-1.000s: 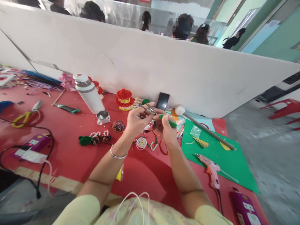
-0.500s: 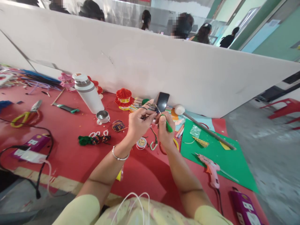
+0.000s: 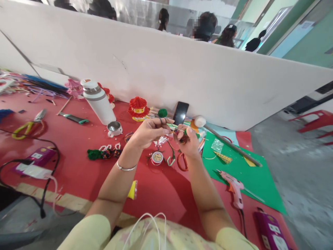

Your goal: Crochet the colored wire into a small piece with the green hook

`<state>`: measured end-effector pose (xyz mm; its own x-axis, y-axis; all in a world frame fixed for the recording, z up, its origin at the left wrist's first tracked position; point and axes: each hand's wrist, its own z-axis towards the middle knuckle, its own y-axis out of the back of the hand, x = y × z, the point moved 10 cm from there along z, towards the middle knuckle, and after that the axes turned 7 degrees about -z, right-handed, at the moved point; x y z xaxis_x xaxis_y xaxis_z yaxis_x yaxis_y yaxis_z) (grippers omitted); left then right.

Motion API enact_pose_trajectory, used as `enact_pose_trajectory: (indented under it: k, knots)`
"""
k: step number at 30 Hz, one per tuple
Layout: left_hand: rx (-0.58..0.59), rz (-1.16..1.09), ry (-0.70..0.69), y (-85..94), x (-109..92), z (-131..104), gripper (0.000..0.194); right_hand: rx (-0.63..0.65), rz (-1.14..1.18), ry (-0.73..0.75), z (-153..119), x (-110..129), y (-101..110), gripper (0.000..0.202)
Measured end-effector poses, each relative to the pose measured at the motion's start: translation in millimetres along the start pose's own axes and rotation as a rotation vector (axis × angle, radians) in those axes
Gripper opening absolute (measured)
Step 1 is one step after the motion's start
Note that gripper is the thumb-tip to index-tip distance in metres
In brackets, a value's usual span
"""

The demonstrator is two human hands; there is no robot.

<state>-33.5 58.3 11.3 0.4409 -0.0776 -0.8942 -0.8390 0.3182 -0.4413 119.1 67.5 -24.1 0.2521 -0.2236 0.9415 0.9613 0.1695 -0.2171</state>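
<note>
My right hand [image 3: 189,143] is closed around a green-handled crochet hook [image 3: 187,132], held roughly level. A small piece of dark multicoloured yarn work [image 3: 183,140] shows at those same fingers. My left hand [image 3: 152,132] pinches yarn close to the hook, and a dark strand wraps its forefinger. Fingers hide part of the stitches. Behind my left wrist, a multicoloured yarn ball [image 3: 128,136] is partly covered. A thread spool [image 3: 157,158] sits below my hands, beside red scissor handles [image 3: 182,162]. Finished-looking yarn and bead pieces [image 3: 105,153] lie to the left.
A white thermos [image 3: 99,104] and its cup [image 3: 114,128] stand left. A phone [image 3: 181,113] leans against the white partition [image 3: 161,66]. On the right are a pink glue gun [image 3: 235,189], a green sheet [image 3: 262,184] and a rod [image 3: 234,146]. Yellow-handled pliers [image 3: 24,131] lie far left.
The crochet hook has swung from pointing up and left to lying nearly level. My left hand has lowered and shifted left, now partly covering the yarn ball.
</note>
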Motion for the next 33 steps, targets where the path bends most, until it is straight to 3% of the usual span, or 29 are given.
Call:
enact_pose_trajectory:
  k: [4,10,21,28,33]
  knots:
    - [0.004,0.012,0.018,0.9,1,0,0.042,0.077,0.027,0.038,0,8,-8,0.048]
    - [-0.012,0.011,0.015,2.4,-1,0,0.039,0.035,-0.047,0.076,1,20,-6,0.045]
    - [0.020,0.010,-0.005,-2.2,-5,-1,0.031,0.094,-0.145,0.082,0,24,-7,0.037]
    - [-0.008,0.056,-0.059,-2.0,-11,-3,0.029,0.103,-0.134,0.079,-2,19,-5,0.033]
    - [-0.049,0.150,-0.175,1.4,-18,-4,0.015,0.066,-0.170,0.091,-1,21,-3,0.034]
